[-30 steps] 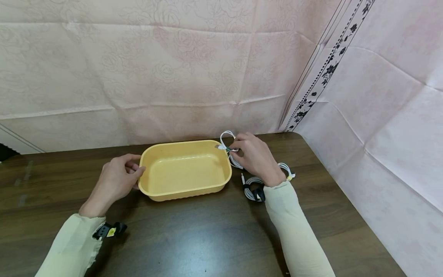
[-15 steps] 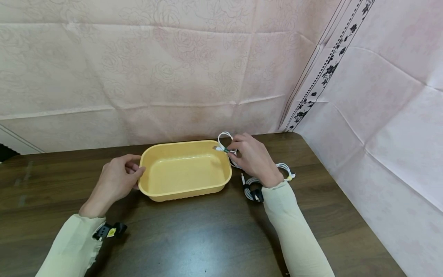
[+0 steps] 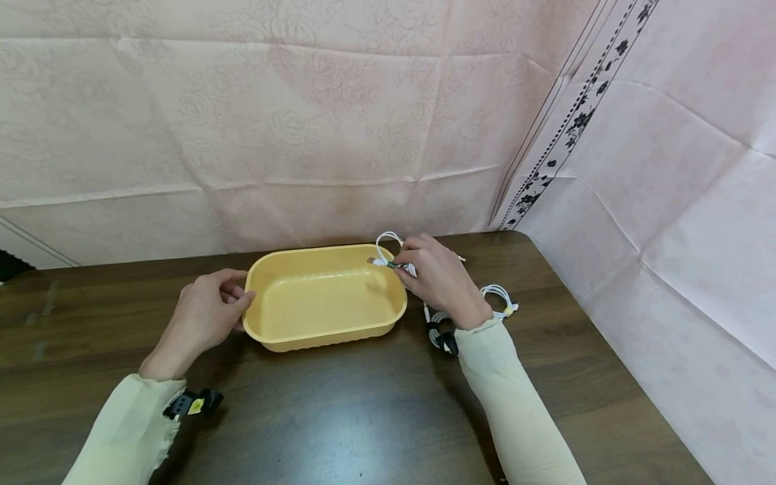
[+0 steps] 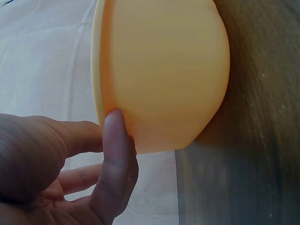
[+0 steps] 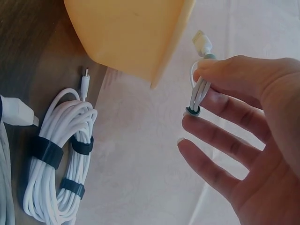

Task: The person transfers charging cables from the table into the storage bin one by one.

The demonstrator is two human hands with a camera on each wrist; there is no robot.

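A yellow plastic tub [image 3: 324, 330] stands on the dark wooden table [image 3: 339, 417]. My left hand [image 3: 209, 313] holds its left end; in the left wrist view the thumb [image 4: 115, 140] presses the tub's outer wall [image 4: 164, 70]. My right hand [image 3: 436, 276] pinches a small white cable bundle [image 3: 384, 261] bound with a green tie, held just above the tub's right rim. The right wrist view shows the bundle [image 5: 199, 93] between thumb and forefinger, the other fingers spread, and the tub's corner [image 5: 131, 33] beside it.
A white cable coil with black ties [image 3: 438, 331] [image 5: 56, 159] lies on the table right of the tub. Another white coil with a yellow tie [image 3: 500, 300] lies further right. Pink patterned cloth [image 3: 303, 135] hangs behind and to the right of the table.
My right hand has carried the small cable bundle a little to the left, from beside the tub to over its right rim. The left hand and tub have stayed still.
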